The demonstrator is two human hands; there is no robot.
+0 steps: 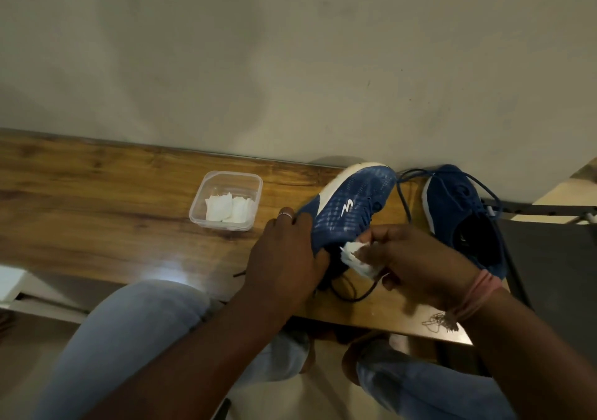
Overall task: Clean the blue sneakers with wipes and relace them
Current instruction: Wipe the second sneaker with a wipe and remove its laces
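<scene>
A blue sneaker with a white sole and white logo lies tilted on its side on the wooden table. My left hand grips its heel end. My right hand pinches a crumpled white wipe against the sneaker's side near the collar. The second blue sneaker sits upright to the right, its dark laces loose. A loose lace loop trails below the held shoe.
A clear plastic tub holding folded white wipes stands left of the shoes. A pale wall rises just behind the table. A dark chair frame is at the right. My knees in light jeans are under the table's front edge.
</scene>
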